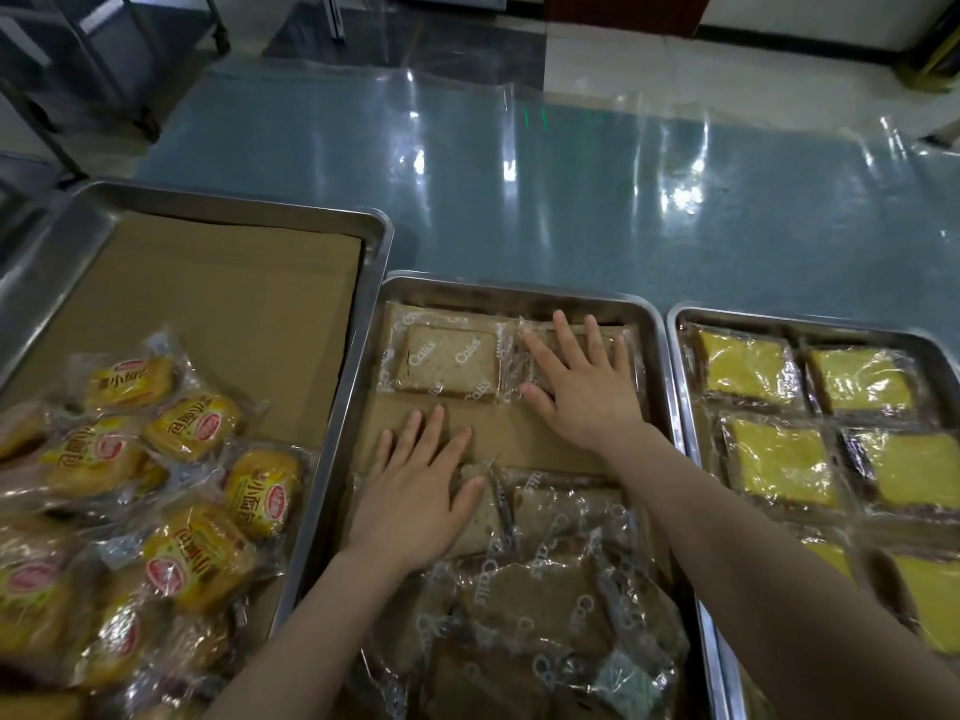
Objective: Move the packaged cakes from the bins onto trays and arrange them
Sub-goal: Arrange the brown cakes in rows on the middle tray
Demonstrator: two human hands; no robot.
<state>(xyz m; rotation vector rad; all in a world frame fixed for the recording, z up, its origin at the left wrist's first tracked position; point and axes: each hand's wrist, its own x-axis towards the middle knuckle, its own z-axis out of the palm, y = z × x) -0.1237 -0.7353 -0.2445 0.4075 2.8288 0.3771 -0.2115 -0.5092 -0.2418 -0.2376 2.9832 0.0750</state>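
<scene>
Middle rectangular steel tray point(519, 291): right hand point(582, 387) flat on a clear-wrapped brown square cake point(627, 348) in its far-right corner, left hand point(415, 491) flat on a second wrapped cake point(483, 519) mid-left. Both grips splayed open, holding nothing. Best to slide them square to the row with light pressure.

Under my right hand point(579, 392): brown cake packet point(631, 363), mostly covered.
Under my left hand point(415, 504): second packet point(483, 530), left part hidden.
Right of my fingers point(563, 335): yellow-cake tray point(810, 322), edge-cropped.
Left of my fingers: bun packets point(197, 558), cropped.
</scene>
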